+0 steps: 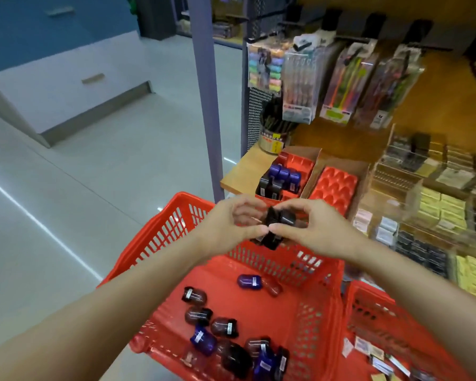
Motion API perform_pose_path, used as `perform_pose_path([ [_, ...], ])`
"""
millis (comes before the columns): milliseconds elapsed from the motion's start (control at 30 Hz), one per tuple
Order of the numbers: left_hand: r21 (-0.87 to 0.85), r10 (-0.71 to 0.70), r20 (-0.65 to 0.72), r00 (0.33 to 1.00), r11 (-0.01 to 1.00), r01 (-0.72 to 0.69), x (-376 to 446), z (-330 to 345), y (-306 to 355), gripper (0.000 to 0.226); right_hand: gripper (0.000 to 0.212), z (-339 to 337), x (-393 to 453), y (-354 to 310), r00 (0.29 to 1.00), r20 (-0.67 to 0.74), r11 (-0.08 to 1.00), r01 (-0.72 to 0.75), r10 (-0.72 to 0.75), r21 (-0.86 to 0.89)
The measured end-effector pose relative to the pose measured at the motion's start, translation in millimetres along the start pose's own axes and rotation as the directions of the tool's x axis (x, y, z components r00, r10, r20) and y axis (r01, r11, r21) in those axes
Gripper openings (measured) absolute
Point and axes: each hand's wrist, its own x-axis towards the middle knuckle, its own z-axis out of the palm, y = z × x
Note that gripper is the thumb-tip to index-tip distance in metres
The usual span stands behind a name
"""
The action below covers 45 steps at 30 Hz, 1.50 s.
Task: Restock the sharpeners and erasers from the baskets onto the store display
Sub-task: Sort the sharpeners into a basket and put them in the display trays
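Both hands meet above the far rim of a red basket (259, 298). My left hand (231, 224) and my right hand (311, 226) pinch a small cluster of black sharpeners (276, 222) between fingertips and thumbs. Several loose sharpeners (223, 325), dark red, black and blue, lie on the basket floor. On the wooden shelf stands a red display tray (297, 163) in a cardboard box with several blue and black sharpeners (282, 178) in it. Beside it sits an empty red tray (334, 187). A second red basket (390, 334) at the right holds small wrapped erasers (379, 358).
Clear acrylic bins (429, 188) with packed erasers fill the shelf on the right. Pen packs (300, 86) hang on hooks above, and a cup of pens (275, 127) stands at the shelf's back left. A grey post (206, 105) rises left of the shelf. Tiled floor lies to the left.
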Motion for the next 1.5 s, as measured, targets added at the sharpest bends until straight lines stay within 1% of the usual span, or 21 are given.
perform_pose_path([
  [67,0.108,0.068,0.042,0.997,0.992,-0.072,25,-4,6,0.048,0.039,-13,18,2,0.999,-0.027,0.997,0.025,-0.027,-0.077],
  [133,0.199,0.126,0.065,0.99,0.97,-0.137,50,-7,16,0.047,0.039,-29,36,0,0.995,-0.086,0.994,0.035,-0.044,-0.104],
  [200,0.174,0.16,0.042,0.986,0.971,-0.165,73,-6,27,0.043,0.041,-44,53,2,0.984,-0.175,0.995,0.006,-0.023,-0.102],
  [267,0.143,0.158,-0.013,0.987,0.978,-0.155,92,-4,34,0.042,0.04,-60,66,10,0.964,-0.265,0.986,-0.063,0.02,-0.153],
  [333,0.133,0.137,-0.023,0.99,0.982,-0.133,106,-1,33,0.042,0.038,-66,74,20,0.955,-0.289,0.973,-0.131,0.072,-0.188],
  [400,0.124,0.133,-0.024,0.991,0.984,-0.129,117,2,23,0.041,0.038,-60,79,31,0.958,-0.272,0.967,-0.147,0.087,-0.21],
  [500,0.072,0.095,-0.086,0.992,0.993,-0.088,121,1,11,0.038,0.035,-39,86,41,0.969,-0.24,0.959,-0.12,0.057,-0.257],
  [567,0.01,0.067,-0.118,0.991,0.998,-0.067,122,1,9,0.037,0.038,-29,93,46,0.969,-0.246,0.947,-0.098,0.021,-0.307],
  [633,-0.015,0.056,-0.117,0.992,0.998,-0.058,123,1,8,0.037,0.041,-22,98,50,0.962,-0.272,0.921,-0.089,-0.019,-0.379],
  [733,-0.011,0.065,-0.108,0.992,0.998,-0.067,124,1,10,0.037,0.043,-17,100,49,0.948,-0.31,0.898,-0.073,-0.073,-0.435],
  [867,0.01,0.067,-0.099,0.993,0.998,-0.066,125,0,11,0.037,0.038,-18,99,49,0.95,-0.299,0.895,-0.056,-0.089,-0.442],
  [1000,0.03,0.073,-0.11,0.991,0.997,-0.07,125,2,9,0.036,0.038,-17,94,47,0.948,-0.309,0.869,-0.088,-0.077,-0.486],
  [1100,0.043,0.061,-0.098,0.993,0.997,-0.057,124,1,9,0.035,0.038,-14,93,49,0.933,-0.344,0.83,-0.109,-0.104,-0.546],
  [1167,0.078,0.082,-0.081,0.993,0.994,-0.076,123,2,9,0.035,0.038,-9,93,52,0.929,-0.353,0.804,-0.122,-0.114,-0.582],
  [1267,0.126,0.123,-0.074,0.99,0.986,-0.113,121,3,6,0.035,0.037,-2,92,54,0.935,-0.331,0.764,-0.121,-0.126,-0.633],
  [1367,0.115,0.115,-0.088,0.989,0.988,-0.105,120,3,5,0.036,0.036,-7,93,54,0.948,-0.296,0.829,-0.067,-0.121,-0.556],
  [1433,0.114,0.099,-0.084,0.992,0.989,-0.089,121,2,6,0.036,0.037,-13,93,52,0.964,-0.243,0.831,-0.047,-0.108,-0.554],
  [1500,0.109,0.093,-0.076,0.993,0.99,-0.084,120,2,7,0.037,0.042,-20,91,50,0.985,-0.148,0.79,-0.019,-0.091,-0.613],
])
